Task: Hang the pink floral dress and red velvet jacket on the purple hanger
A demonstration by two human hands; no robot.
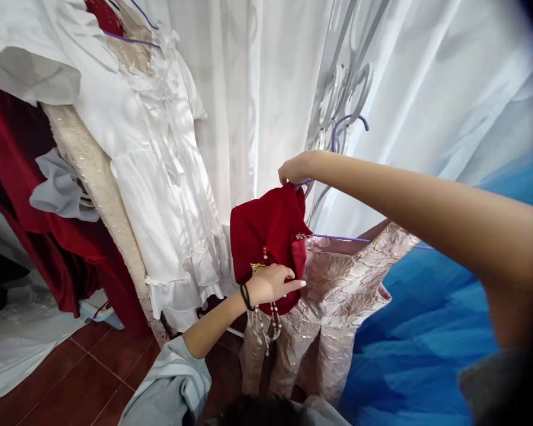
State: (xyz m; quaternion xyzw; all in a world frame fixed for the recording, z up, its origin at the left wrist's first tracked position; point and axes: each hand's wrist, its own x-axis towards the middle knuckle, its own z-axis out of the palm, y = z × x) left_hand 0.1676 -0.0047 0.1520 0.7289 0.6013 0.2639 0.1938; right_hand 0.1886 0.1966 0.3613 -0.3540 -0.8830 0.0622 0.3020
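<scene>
A small red garment (pixel 266 225) with gold trim and beads hangs in the middle of the view. My right hand (pixel 296 168) reaches over from the right, its fingers closed on the garment's upper edge beside a purple hanger (pixel 304 184). Low on the garment's front lies my left hand (pixel 273 284), a black band around its wrist. Its fingers are apart, the index finger stretched out across the red cloth. Strings of white beads (pixel 273 325) dangle just below this hand. Behind the red garment hangs a shiny pink floral dress (pixel 328 284).
White dresses (pixel 160 148) and dark red cloth (pixel 62 236) hang at the left. A metal rack with rings and a purple hook (pixel 350 121) stands before the white curtain (pixel 266 89). Blue tulle (pixel 408 349) fills the lower right. The floor has red tiles (pixel 75 384).
</scene>
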